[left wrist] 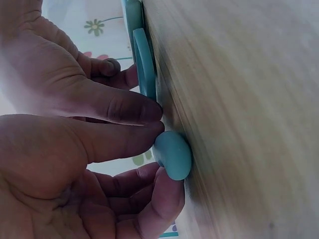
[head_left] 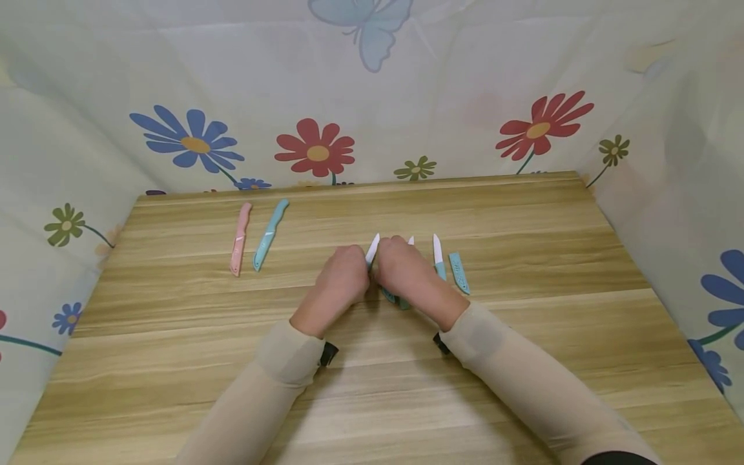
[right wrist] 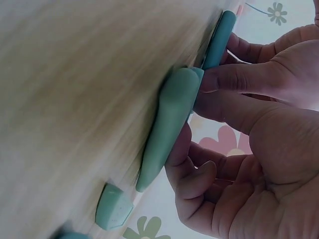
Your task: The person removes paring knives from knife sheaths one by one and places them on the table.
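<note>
My left hand point(head_left: 343, 278) pinches a paring knife by its turquoise handle point(left wrist: 172, 155), low over the table. Its pale blade point(head_left: 372, 250) points away from me. Thumb to thumb with it, my right hand point(head_left: 407, 271) grips a teal blade sheath point(left wrist: 144, 64), its rounded end point(head_left: 388, 295) showing below the fist. Under the right wrist lies a green-handled knife point(right wrist: 169, 119), its blade tip point(head_left: 411, 240) just beyond the knuckles. To its right are a bare knife with a blue-green handle point(head_left: 440, 270) and a loose sheath point(head_left: 459, 273).
At the back left, a pink sheathed knife point(head_left: 240, 240) and a light blue sheathed knife point(head_left: 270, 236) lie side by side on the wood-grain table point(head_left: 174, 361). A flower-printed curtain point(head_left: 244, 77) encloses the back and both sides.
</note>
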The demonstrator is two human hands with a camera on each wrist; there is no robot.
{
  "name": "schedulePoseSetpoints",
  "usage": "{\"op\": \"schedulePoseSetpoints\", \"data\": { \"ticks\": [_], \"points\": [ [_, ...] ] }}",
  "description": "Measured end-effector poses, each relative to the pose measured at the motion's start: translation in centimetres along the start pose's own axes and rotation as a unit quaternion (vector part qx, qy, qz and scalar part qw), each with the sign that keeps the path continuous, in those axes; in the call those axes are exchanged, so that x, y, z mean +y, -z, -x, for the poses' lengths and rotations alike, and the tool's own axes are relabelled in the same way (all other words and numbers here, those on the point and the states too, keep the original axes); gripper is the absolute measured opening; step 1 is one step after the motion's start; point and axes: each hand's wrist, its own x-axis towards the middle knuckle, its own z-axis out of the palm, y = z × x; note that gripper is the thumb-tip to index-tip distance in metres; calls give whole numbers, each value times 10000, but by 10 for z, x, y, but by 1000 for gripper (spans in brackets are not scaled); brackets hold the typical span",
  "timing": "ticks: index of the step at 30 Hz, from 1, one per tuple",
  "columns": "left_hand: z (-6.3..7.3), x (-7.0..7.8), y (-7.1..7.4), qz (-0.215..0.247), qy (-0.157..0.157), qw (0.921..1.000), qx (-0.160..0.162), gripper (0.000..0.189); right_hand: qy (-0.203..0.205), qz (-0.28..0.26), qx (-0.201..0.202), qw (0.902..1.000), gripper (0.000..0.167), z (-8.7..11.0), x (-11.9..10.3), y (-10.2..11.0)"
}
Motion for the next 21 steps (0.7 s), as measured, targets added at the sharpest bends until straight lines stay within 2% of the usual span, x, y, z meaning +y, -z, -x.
{"op": "schedulePoseSetpoints", "data": {
  "ticks": [10, 17, 21],
  "points": [
    [0, 2, -1, 101, 19, 9999, -63, 15, 60, 154, 9, 9999, 9, 2, -1, 1],
    [-2, 2, -1, 381, 216, 9985, -327, 16, 32, 115, 65, 9999, 11, 3, -1, 0],
    [-2, 3, -1, 399, 232, 9984, -339, 15, 53, 152, 106, 9998, 11, 5, -1, 1]
  ]
}}
